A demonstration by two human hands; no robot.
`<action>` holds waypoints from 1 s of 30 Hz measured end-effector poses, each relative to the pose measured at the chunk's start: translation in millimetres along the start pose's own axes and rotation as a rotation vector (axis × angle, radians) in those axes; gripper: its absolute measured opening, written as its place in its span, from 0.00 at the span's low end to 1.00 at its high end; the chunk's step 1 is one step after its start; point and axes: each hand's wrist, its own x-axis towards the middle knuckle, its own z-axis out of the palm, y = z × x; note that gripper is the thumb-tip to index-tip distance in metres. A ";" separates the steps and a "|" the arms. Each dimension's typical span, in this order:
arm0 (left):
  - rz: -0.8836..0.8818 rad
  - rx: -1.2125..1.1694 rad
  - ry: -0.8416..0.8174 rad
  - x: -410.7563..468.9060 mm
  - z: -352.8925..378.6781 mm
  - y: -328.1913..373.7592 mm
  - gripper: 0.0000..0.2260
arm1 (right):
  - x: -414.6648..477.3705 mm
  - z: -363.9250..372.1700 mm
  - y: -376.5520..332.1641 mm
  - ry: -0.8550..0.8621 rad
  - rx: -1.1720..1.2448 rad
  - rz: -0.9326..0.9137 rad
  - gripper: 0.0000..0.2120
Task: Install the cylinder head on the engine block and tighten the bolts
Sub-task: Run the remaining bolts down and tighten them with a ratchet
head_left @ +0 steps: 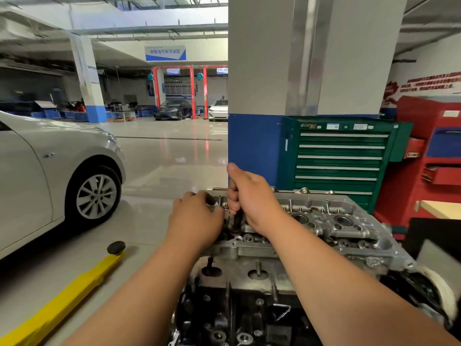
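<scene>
**Hands.** Right hand [249, 196] is wrapped round an upright dark tool [235, 221], thumb at the top. The tool's lower end is set into the head [324, 221] near its left end. Left hand [197, 216] is just beside it, fingers curled down at the head's left edge. Whether they pinch a small part or only steady the casting cannot be told. The bolt under the tool is hidden by the hands.

**Progress (judged).** The head already sits on the block [239, 295], apparently flush, so placing looks done. Tightening seems to be in hand at one left-end position. How many bolts are seated or fully tightened cannot be read, and the positions further right probably have yet to be worked.

**Position.** The head lies directly beneath both hands and extends away to the right. The block is under it, nearest the viewer.

**Surroundings.** A yellow lift arm [62, 303] lies on the floor at left, with a silver car [50, 171] beyond it. A pillar [311, 58] stands behind the engine, with a green cabinet [341, 158] and a red cabinet [436, 158] to the right.
</scene>
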 end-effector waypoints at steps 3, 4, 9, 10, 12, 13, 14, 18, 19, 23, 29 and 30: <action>0.037 -0.114 -0.101 -14.7 1.5 10.0 0.06 | -4.4 2.6 -2.7 -0.029 -0.223 -0.034 0.19; 0.052 -0.124 -0.098 -18.9 2.2 10.1 0.05 | -5.8 1.3 -4.6 -0.059 -0.278 -0.031 0.18; 0.055 -0.311 -0.111 -26.7 2.9 9.4 0.12 | -10.8 -27.6 -20.5 -0.219 -0.502 0.003 0.10; 0.049 -0.301 -0.090 -26.9 4.3 10.3 0.14 | -10.9 -31.3 -21.4 -0.239 -0.501 -0.004 0.11; 0.056 -0.209 0.002 -28.0 7.3 11.1 0.16 | -12.1 -35.3 -17.3 -0.258 -0.457 -0.032 0.10; 0.061 -0.186 0.039 -29.1 8.0 11.7 0.16 | -13.5 -36.0 -12.5 -0.259 -0.431 -0.041 0.08; 0.063 -0.181 0.060 -29.7 8.8 11.3 0.16 | -14.9 -36.9 -6.4 -0.260 -0.418 -0.045 0.07; 0.111 -0.155 0.086 -31.6 8.8 7.1 0.11 | -19.0 -43.1 10.8 -0.243 -0.492 -0.094 0.08; 0.143 -0.155 0.079 -32.1 8.3 5.7 0.09 | -20.1 -43.4 10.3 -0.242 -0.498 -0.102 0.09; 0.215 -0.139 0.057 -35.2 6.6 5.2 0.06 | -23.2 -42.0 9.1 -0.249 -0.486 -0.145 0.13; 0.076 -0.054 0.100 -35.5 8.2 14.6 0.11 | -18.7 -44.0 16.4 -0.141 -0.488 -0.140 0.07; 0.065 -0.053 0.096 -35.3 8.2 14.7 0.11 | -18.7 -43.8 16.8 -0.142 -0.498 -0.136 0.08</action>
